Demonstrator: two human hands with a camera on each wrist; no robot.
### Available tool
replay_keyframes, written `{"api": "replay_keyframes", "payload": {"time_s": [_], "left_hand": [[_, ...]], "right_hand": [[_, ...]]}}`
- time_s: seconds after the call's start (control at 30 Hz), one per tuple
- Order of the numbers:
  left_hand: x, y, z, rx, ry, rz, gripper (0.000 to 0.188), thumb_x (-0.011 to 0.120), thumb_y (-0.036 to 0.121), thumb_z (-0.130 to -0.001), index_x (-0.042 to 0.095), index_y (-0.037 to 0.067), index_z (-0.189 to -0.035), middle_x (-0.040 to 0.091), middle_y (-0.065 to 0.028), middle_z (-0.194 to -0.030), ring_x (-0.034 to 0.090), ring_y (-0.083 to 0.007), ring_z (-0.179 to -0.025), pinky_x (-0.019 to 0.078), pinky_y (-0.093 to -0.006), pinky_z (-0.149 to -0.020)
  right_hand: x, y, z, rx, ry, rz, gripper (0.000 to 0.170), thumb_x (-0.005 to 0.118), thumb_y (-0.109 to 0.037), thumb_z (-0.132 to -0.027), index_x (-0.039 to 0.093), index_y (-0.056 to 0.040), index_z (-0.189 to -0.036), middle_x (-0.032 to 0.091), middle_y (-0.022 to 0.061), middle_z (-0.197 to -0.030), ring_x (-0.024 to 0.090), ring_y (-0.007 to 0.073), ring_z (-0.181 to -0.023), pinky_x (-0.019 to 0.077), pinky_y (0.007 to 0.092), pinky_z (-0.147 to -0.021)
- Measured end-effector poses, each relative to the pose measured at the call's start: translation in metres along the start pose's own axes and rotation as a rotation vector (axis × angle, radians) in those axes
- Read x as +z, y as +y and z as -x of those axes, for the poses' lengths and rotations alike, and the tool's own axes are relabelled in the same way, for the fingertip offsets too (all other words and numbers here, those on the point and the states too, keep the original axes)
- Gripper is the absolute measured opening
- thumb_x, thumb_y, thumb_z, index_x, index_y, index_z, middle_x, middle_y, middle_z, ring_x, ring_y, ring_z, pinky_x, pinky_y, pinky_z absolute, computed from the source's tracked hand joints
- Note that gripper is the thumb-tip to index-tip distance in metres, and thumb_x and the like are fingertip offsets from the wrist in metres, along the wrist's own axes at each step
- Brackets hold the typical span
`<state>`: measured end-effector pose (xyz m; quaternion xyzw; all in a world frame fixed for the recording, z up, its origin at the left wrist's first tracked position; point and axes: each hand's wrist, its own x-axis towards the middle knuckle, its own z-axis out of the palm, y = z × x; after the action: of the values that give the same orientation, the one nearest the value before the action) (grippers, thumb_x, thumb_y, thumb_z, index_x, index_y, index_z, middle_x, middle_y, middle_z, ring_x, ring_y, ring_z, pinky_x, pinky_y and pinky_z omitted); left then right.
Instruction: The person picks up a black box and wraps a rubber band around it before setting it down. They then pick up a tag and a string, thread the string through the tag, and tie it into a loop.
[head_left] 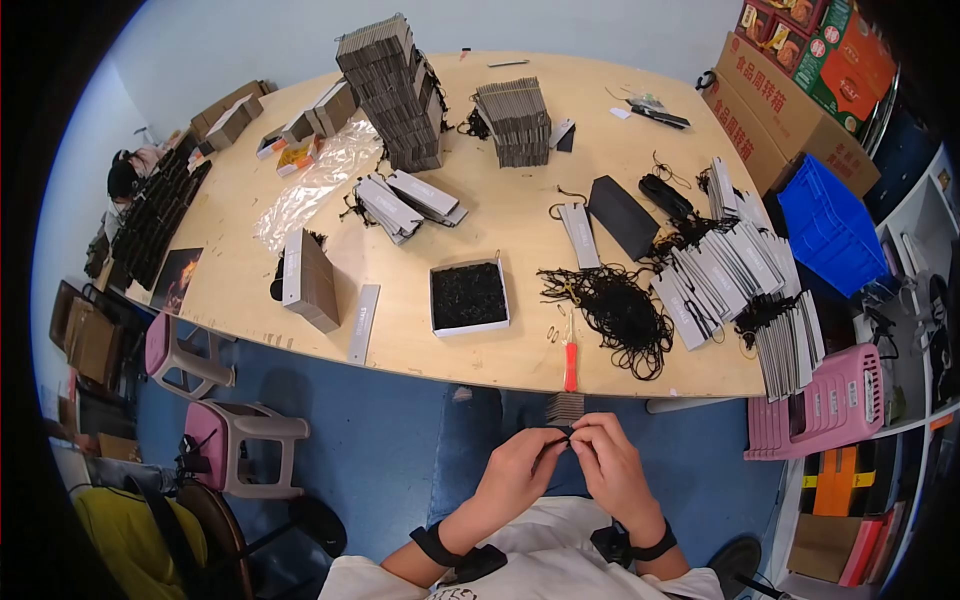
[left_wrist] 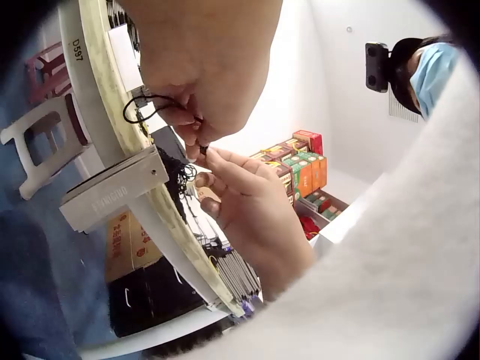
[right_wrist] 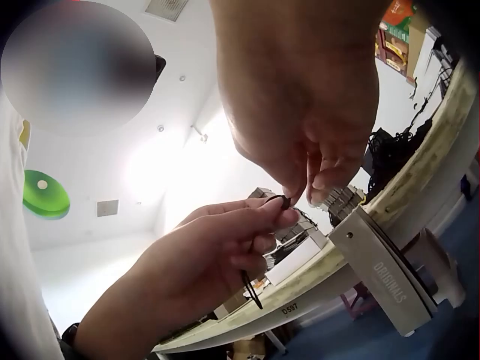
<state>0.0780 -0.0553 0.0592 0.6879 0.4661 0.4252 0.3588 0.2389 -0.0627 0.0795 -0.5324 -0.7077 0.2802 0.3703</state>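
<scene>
Where the hands (head_left: 520, 475) meet, a black cord (right_wrist: 286, 202) lies pinched.

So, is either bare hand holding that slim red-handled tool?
No, the slim red-handled tool lies on the pale wooden table, beyond the left hand and right hand.

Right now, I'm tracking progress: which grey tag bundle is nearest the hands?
The small bundle just beyond the left hand and right hand, in the head view directly below the red handle; the other bundles sit farther off, on the table.
</scene>
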Motion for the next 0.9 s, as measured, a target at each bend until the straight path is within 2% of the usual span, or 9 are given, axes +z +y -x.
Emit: {"api": "replay_keyframes", "payload": {"time_s": [0.17,0.23,0.27,0.33,0.47,0.67,0.77,0.87,0.9], "left_hand": [[0.000,-0.006,0.004,-0.083,-0.071,0.081,0.012,0.064,0.003,-0.090,0.060,-0.001,-0.100,0.066,-0.0073,-0.086,0.056,-0.0077,-0.063,0.0463,-0.0230,-0.056],[0.001,-0.009,0.005,-0.269,-0.159,0.403,0.011,0.060,0.005,-0.093,0.058,-0.002,-0.103,0.066,-0.0047,-0.088,0.056,-0.0044,-0.070,0.0464,-0.0214,-0.061],[0.000,-0.009,0.005,-0.269,-0.159,0.403,0.011,0.060,0.005,-0.093,0.058,-0.002,-0.103,0.066,-0.0047,-0.088,0.056,-0.0044,-0.070,0.0464,-0.0214,-0.061],[-0.002,-0.008,0.004,-0.388,-0.211,0.573,0.011,0.058,0.006,-0.096,0.057,-0.002,-0.103,0.065,-0.0037,-0.088,0.057,-0.0041,-0.077,0.0464,-0.0201,-0.065],[0.000,-0.008,0.005,-0.346,-0.188,0.532,0.011,0.058,0.006,-0.095,0.058,-0.002,-0.103,0.066,-0.0042,-0.088,0.059,-0.0048,-0.079,0.0466,-0.0194,-0.066],[0.002,0.001,0.006,-0.262,-0.114,0.255,0.011,0.059,0.005,-0.095,0.061,-0.002,-0.102,0.067,-0.0047,-0.086,0.060,-0.0055,-0.076,0.0470,-0.0195,-0.066],[0.004,-0.004,0.006,-0.244,-0.095,0.315,0.011,0.058,0.005,-0.095,0.060,-0.002,-0.103,0.067,-0.0048,-0.086,0.061,-0.0061,-0.073,0.0461,-0.0192,-0.063],[0.003,-0.008,0.007,-0.347,-0.138,0.428,0.013,0.058,0.008,-0.096,0.060,-0.002,-0.105,0.067,-0.0040,-0.087,0.060,-0.0059,-0.075,0.0446,-0.0191,-0.062],[0.004,-0.012,0.007,-0.407,-0.180,0.565,0.014,0.058,0.010,-0.096,0.060,-0.001,-0.105,0.066,-0.0031,-0.088,0.057,-0.0052,-0.074,0.0432,-0.0190,-0.061]], "right_hand": [[-0.003,0.001,0.001,0.013,-0.026,0.001,0.006,0.058,-0.004,-0.089,0.056,-0.0020,-0.095,0.056,0.0113,-0.099,0.062,0.0321,-0.082,0.0506,0.0389,-0.067],[-0.006,-0.001,0.000,-0.009,-0.063,0.066,0.004,0.057,-0.005,-0.090,0.056,-0.0033,-0.094,0.057,0.0108,-0.093,0.061,0.0326,-0.081,0.0495,0.0400,-0.065],[-0.008,-0.002,-0.001,-0.009,-0.063,0.066,0.004,0.057,-0.005,-0.090,0.056,-0.0033,-0.094,0.057,0.0108,-0.093,0.061,0.0326,-0.081,0.0495,0.0400,-0.065],[-0.011,-0.002,-0.002,-0.016,-0.115,0.057,0.002,0.055,-0.005,-0.091,0.055,-0.0039,-0.092,0.057,0.0104,-0.088,0.060,0.0329,-0.078,0.0485,0.0406,-0.063],[-0.012,0.001,-0.003,0.006,-0.156,0.038,0.002,0.054,-0.006,-0.091,0.053,-0.0039,-0.091,0.057,0.0108,-0.085,0.060,0.0330,-0.076,0.0478,0.0405,-0.061],[-0.012,0.004,-0.004,-0.020,-0.163,0.045,0.003,0.055,-0.005,-0.089,0.053,-0.0041,-0.091,0.058,0.0100,-0.081,0.060,0.0314,-0.074,0.0476,0.0393,-0.060],[-0.013,0.004,-0.005,-0.046,-0.151,0.079,0.004,0.056,-0.004,-0.088,0.054,-0.0042,-0.090,0.058,0.0088,-0.080,0.061,0.0298,-0.073,0.0481,0.0382,-0.059],[-0.012,0.002,-0.006,-0.110,-0.107,0.176,0.004,0.057,-0.004,-0.086,0.055,-0.0042,-0.089,0.058,0.0080,-0.079,0.061,0.0282,-0.072,0.0489,0.0368,-0.058],[-0.012,0.004,-0.006,-0.132,-0.108,0.184,0.004,0.058,-0.003,-0.086,0.055,-0.0040,-0.089,0.059,0.0078,-0.080,0.062,0.0277,-0.072,0.0493,0.0364,-0.058]]}}
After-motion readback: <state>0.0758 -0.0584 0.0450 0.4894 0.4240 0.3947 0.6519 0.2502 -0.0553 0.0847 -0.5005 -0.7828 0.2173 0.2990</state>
